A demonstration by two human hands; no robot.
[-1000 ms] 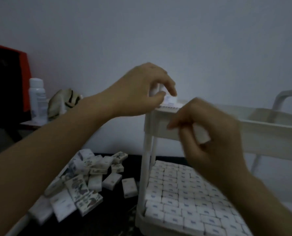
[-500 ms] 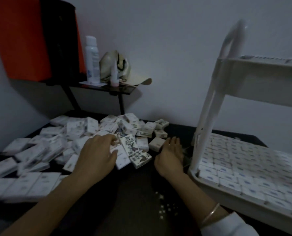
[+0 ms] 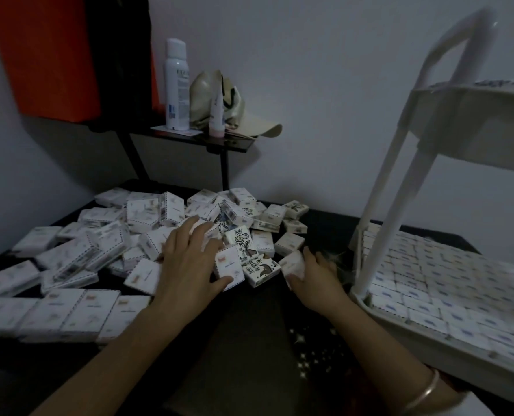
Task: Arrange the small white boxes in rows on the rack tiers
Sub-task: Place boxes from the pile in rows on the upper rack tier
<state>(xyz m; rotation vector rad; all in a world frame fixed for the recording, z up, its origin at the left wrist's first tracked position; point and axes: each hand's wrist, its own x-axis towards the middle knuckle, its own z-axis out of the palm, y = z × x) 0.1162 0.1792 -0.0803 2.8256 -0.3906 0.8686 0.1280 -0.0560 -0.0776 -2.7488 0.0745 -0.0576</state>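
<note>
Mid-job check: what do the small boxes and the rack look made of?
Small boxes, like the one the right hand grips: probably thin printed cardboard, matte, with crisp folded edges and printed drawings. Rack: smooth off-white with a faint sheen, rounded tubular posts, thick tray rim; plastic or painted metal, the dim light leaves it open.

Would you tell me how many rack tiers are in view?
2: upper tier at top right; lower tier, packed with boxes, below it. More may be hidden.
</note>
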